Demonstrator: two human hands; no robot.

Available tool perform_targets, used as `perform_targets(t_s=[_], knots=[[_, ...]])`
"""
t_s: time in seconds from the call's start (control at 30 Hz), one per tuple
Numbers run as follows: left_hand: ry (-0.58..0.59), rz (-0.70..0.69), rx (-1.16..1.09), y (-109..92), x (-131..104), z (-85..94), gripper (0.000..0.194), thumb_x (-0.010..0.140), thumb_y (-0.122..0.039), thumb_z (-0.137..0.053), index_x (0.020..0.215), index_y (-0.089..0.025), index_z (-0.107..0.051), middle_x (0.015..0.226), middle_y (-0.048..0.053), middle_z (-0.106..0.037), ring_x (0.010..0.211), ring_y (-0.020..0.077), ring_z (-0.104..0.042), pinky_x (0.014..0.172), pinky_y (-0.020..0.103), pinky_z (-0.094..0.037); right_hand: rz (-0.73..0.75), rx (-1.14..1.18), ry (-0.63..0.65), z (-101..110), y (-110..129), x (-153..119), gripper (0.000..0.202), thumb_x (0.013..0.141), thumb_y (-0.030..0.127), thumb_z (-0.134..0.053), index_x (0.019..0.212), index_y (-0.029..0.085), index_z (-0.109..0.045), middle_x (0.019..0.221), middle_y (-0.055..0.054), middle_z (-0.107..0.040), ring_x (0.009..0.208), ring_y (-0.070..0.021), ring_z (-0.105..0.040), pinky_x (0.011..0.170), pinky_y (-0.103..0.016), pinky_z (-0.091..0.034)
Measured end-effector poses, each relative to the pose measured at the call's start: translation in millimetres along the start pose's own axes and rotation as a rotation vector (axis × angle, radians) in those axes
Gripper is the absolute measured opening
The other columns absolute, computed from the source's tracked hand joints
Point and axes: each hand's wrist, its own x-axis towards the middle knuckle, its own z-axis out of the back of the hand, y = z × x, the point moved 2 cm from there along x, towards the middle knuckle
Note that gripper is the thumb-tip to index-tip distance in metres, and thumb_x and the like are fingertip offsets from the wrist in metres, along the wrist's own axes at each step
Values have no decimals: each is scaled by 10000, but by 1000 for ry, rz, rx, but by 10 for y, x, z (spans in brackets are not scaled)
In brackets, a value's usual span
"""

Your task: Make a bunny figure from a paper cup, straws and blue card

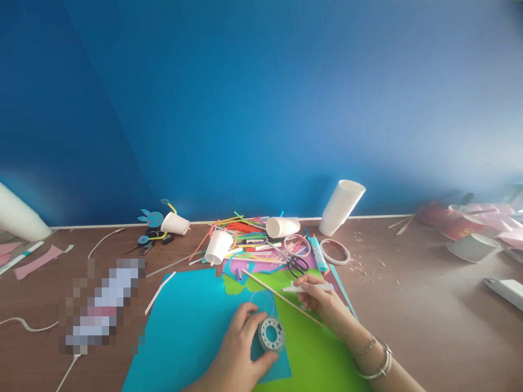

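Note:
My left hand [245, 343] has its thumb and fingers around a grey roll of tape [271, 334], which rests on a piece of blue paper [196, 321]. Just beyond the roll, a faint round outline shows on the blue sheet. Between the fingers of my right hand [316, 299] is a white pen [308, 288], its tip pointing left. A thin wooden stick [281, 297] lies slantwise under the pen, across green paper [314, 354]. Black-handled scissors [297, 266] lie just beyond my right hand, beside a blue glue stick [318, 253].
Paper cups [219, 247] lie among coloured straws and pens at the back. A leaning cup stack [341, 207] stands by the blue wall [261, 109]. Tape rings [335, 251] lie to its front. A cup with blue cut-outs [175, 224] is at back left; a white bowl [474, 247] sits right.

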Motion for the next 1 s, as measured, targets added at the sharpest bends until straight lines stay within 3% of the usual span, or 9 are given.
perform_targets(t_s=[0.27,0.43,0.53,0.73,1.0], knots=[[-19,-75,16,23,-3,-24,515,759,-215,-601,1271,-218,-540,1323,116,-500,1187,269,-512,1003,377,-444,-8,-37,4,8,-15,1,283,721,478,-691,784,204,-660,582,12,-587,489,-123,-479,467,-251,-309],[29,-21,19,31,11,-25,619,729,-241,-625,1329,-191,-480,1391,129,-429,1267,296,-433,1049,395,-392,70,-97,18,-12,118,-67,319,725,501,-672,794,190,-653,565,19,-553,524,-125,-472,525,-260,-353],[20,13,-9,49,41,-46,696,679,-265,-677,1339,-208,-463,1428,122,-385,1280,320,-410,1043,418,-391,132,-238,45,-89,253,-178,275,757,462,-659,849,204,-629,594,28,-526,541,-123,-449,534,-259,-359],[-16,-56,-13,14,85,-56,474,702,-265,-654,1170,-244,-582,1275,83,-488,1114,250,-526,954,336,-444,267,-672,253,-407,420,-419,64,827,229,-552,782,218,-597,696,-4,-586,627,-151,-501,576,-265,-397],[12,-73,-50,-32,103,-37,422,709,-239,-650,1126,-245,-584,1121,46,-510,1000,202,-527,873,290,-442,489,-1000,349,-591,391,-566,174,734,92,-516,822,238,-549,761,-19,-609,668,-168,-541,603,-273,-408]])
